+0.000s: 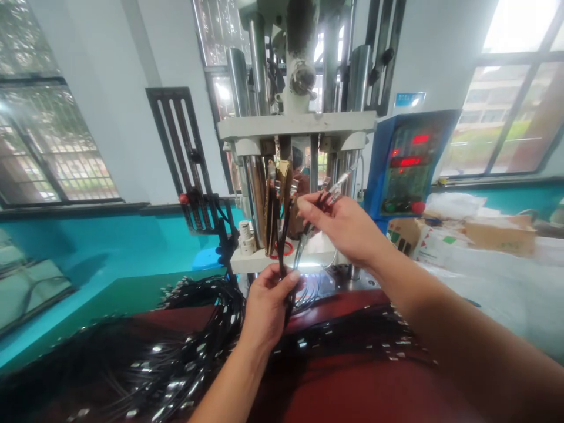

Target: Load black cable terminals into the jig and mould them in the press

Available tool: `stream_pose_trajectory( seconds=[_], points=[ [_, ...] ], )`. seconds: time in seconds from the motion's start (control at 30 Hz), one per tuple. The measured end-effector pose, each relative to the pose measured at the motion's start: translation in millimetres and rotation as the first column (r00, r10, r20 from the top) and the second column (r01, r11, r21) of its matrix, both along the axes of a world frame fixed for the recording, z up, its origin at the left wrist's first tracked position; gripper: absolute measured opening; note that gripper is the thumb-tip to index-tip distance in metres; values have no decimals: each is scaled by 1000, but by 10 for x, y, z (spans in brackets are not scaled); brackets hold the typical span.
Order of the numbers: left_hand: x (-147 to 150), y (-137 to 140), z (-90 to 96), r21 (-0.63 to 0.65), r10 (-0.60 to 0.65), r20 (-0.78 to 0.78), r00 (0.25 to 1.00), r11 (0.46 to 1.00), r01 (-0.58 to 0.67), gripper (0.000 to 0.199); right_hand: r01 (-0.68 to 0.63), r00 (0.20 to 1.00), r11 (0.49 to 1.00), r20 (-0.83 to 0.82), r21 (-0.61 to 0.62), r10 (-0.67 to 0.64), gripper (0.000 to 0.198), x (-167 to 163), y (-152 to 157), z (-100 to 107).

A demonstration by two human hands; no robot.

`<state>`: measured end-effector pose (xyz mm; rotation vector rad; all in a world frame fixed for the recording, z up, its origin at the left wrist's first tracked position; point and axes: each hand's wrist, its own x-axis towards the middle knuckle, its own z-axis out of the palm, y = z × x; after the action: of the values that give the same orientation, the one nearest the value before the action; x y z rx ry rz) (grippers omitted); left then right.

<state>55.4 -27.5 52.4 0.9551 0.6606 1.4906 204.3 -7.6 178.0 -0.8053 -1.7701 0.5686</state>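
Before the press, my left hand [273, 299] is closed round a small bunch of black cables [283, 241], which stand upright out of the grip. Higher and to the right, my right hand [337, 226] pinches several cable ends [337, 188] with pale metallic connectors, and these strands slant down to the left hand. Large bundles of black cables [194, 346] with shiny tips lie on the dark red tabletop [352, 385], left of and below my hands. Another cable bundle [348, 332] stretches to the right.
A press [299, 123] with steel columns stands directly ahead. Its blue control box [409, 164] with red displays is at the right, a slotted black bracket [178, 153] at the left. White sacks [493, 288] and cardboard [500, 235] are piled on the right.
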Motion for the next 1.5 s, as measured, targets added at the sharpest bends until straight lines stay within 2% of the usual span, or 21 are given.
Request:
stream_pose_trajectory(
  seconds=[0.1,0.17,0.3,0.43,0.53,0.63,0.7,0.8,0.83,0.9,0.97,1.03,1.2,1.27,1.37,1.5],
  points=[
    [13,28,12,47,56,-35,998,997,-55,20,-36,999,998,23,46,35,23,39,93,35],
    [8,40,20,45,71,-42,997,997,-69,22,-65,997,998,31,5,65,21,74,113,37],
    [2,54,12,27,84,-33,996,996,-83,24,-84,996,994,-6,-64,84,28,91,112,-7],
    [28,71,-20,98,140,-83,987,986,-132,24,-59,997,994,-62,-87,54,21,63,144,-90],
    [49,86,-35,98,105,-126,986,991,-93,27,-118,993,989,-40,-92,115,17,87,166,-105],
    [59,108,-40,65,50,-105,993,997,-43,25,-207,978,968,-26,-142,206,23,135,163,-82],
    [63,123,-41,41,39,-60,997,998,-37,24,-145,989,979,-29,-144,142,31,150,153,-73],
    [72,134,-44,9,29,-20,999,1000,-29,24,33,999,995,-2,-97,-33,38,145,133,-86],
    [75,134,-45,6,23,-15,1000,1000,-23,24,34,999,995,-13,-96,-36,38,144,124,-93],
    [80,130,-47,11,4,4,1000,1000,-4,23,-101,993,983,-74,-154,90,38,155,102,-106],
    [83,124,-49,14,-19,16,1000,1000,18,24,-284,955,930,-157,-232,253,37,180,82,-114],
    [87,119,-53,9,-38,10,999,999,38,23,-355,929,895,-210,-270,305,36,206,76,-122],
    [104,112,-72,10,-89,-22,996,996,90,17,-232,972,949,-94,-214,216,31,164,124,-142],
    [106,99,-73,7,-112,-40,993,994,112,19,-185,983,968,-51,-168,179,23,112,143,-148],
    [104,66,-61,18,-134,-77,988,991,135,24,-152,988,985,-27,-86,150,10,51,152,-171],
    [108,23,-43,39,-88,-83,993,995,91,27,-118,992,992,-57,-36,116,10,47,143,-216]
  ],
)
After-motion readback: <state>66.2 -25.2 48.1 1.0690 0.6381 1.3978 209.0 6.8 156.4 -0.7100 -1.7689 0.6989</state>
